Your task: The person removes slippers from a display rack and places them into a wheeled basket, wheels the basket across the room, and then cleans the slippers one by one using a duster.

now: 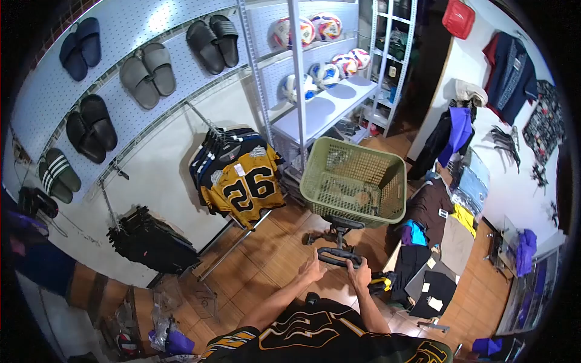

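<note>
A black loop-shaped handle (339,257) is in front of my body, with a black post and base parts beyond it. My left hand (312,270) is closed at its left end, thumb pointing up. On the right end, my right hand (360,273) is wrapped around the handle. Just past the handle stands a green plastic basket (308,187) with perforated walls; a few small items I cannot make out lie in its bottom. Whether the handle and basket are joined is hard to tell.
On the right, a table holds folded clothes (426,215). A yellow-and-black jersey numbered 26 (251,187) hangs on a rack at left, near black garments (148,242). Slides (148,75) line the wall. A shelf (327,109) with balls stands behind the basket.
</note>
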The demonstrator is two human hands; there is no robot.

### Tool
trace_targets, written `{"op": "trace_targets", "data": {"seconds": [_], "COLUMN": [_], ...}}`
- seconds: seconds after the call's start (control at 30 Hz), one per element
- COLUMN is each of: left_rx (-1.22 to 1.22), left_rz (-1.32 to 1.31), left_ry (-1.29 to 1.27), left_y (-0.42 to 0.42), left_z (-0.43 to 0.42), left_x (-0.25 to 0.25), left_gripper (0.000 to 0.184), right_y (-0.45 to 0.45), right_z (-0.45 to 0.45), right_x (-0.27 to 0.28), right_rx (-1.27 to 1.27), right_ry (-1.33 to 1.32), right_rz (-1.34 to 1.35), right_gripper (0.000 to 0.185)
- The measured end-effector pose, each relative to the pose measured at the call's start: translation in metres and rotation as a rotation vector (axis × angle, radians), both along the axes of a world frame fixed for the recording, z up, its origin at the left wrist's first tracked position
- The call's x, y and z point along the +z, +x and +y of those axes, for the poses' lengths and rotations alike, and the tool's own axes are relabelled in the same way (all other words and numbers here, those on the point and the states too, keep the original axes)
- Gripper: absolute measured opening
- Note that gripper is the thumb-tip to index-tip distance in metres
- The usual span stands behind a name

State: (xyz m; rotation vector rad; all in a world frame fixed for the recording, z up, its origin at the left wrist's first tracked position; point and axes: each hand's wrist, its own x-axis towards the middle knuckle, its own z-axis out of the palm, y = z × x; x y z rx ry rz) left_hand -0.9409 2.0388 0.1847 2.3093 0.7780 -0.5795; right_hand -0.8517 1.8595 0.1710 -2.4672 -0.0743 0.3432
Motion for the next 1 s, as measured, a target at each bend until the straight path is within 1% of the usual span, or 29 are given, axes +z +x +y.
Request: {"op": "trace_targets", "data": {"seconds": [0.07, 0.2, 0.27, 0.3, 0.37, 0.4, 0.43, 0.5, 0.57, 0.63, 0.7, 0.73, 0.77, 0.83, 0.9, 0.97, 1.0], "left_rx": [0.013, 0.131, 0.212, 0.219, 0.278, 0.34, 0.337, 0.405, 0.425, 0.395, 0.394, 0.332, 0.364, 0.408, 0.379, 0.377, 0.413], "left_rz": [-0.112, -0.141, -0.251, -0.255, -0.404, -0.481, -0.481, -0.6, -0.745, -0.896, -1.038, -1.112, -1.223, -1.249, -1.421, -1.463, -1.513], "left_ry": [0.012, -0.023, 0.047, 0.049, 0.021, -0.033, -0.036, -0.048, -0.057, 0.018, 0.006, 0.109, 0.097, 0.117, 0.184, 0.18, 0.256], "left_y": [-0.01, -0.026, -0.035, -0.037, -0.034, -0.03, -0.024, -0.009, 0.014, 0.042, 0.071, 0.085, 0.102, 0.126, 0.155, 0.178, 0.187], "left_z": [0.013, 0.051, 0.078, 0.095, 0.134, 0.155, 0.177, 0.223, 0.273, 0.331, 0.384, 0.417, 0.442, 0.484, 0.531, 0.568, 0.58], "left_x": [-0.009, 0.006, -0.003, -0.003, -0.001, 0.007, 0.02, 0.059, 0.096, 0.128, 0.175, 0.189, 0.203, 0.252, 0.28, 0.304, 0.319], "left_gripper": [0.099, 0.099, 0.099, 0.099, 0.098, 0.096, 0.096, 0.092, 0.086, 0.081, 0.077, 0.073, 0.069, 0.065, 0.063, 0.063, 0.063], "right_y": [0.0, 0.021, 0.039, 0.048, 0.075, 0.088, 0.102, 0.133, 0.168, 0.192, 0.227, 0.237, 0.243, 0.267, 0.286, 0.298, 0.301], "right_z": [0.008, 0.043, 0.068, 0.083, 0.122, 0.144, 0.168, 0.219, 0.275, 0.331, 0.397, 0.426, 0.454, 0.513, 0.574, 0.623, 0.643], "right_x": [0.015, 0.013, 0.011, 0.02, 0.049, 0.063, 0.075, 0.091, 0.113, 0.163, 0.186, 0.212, 0.235, 0.268, 0.298, 0.333, 0.346], "right_rx": [0.0, 0.064, 0.122, 0.129, 0.277, 0.331, 0.382, 0.517, 0.618, 0.686, 0.721, 0.73, 0.739, 0.811, 0.829, 0.789, 0.784], "right_ry": [0.018, 0.063, 0.079, 0.08, 0.266, 0.318, 0.371, 0.373, 0.488, 0.596, 0.617, 0.677, 0.733, 0.728, 0.887, 0.945, 0.94], "right_rz": [-0.009, -0.1, -0.157, -0.161, -0.102, -0.107, -0.112, -0.265, -0.248, -0.233, -0.292, -0.253, -0.207, -0.401, -0.334, -0.151, -0.155], "right_gripper": [0.062, 0.06, 0.056, 0.056, 0.055, 0.056, 0.057, 0.054, 0.052, 0.052, 0.051, 0.051, 0.05, 0.049, 0.047, 0.05, 0.05]}}
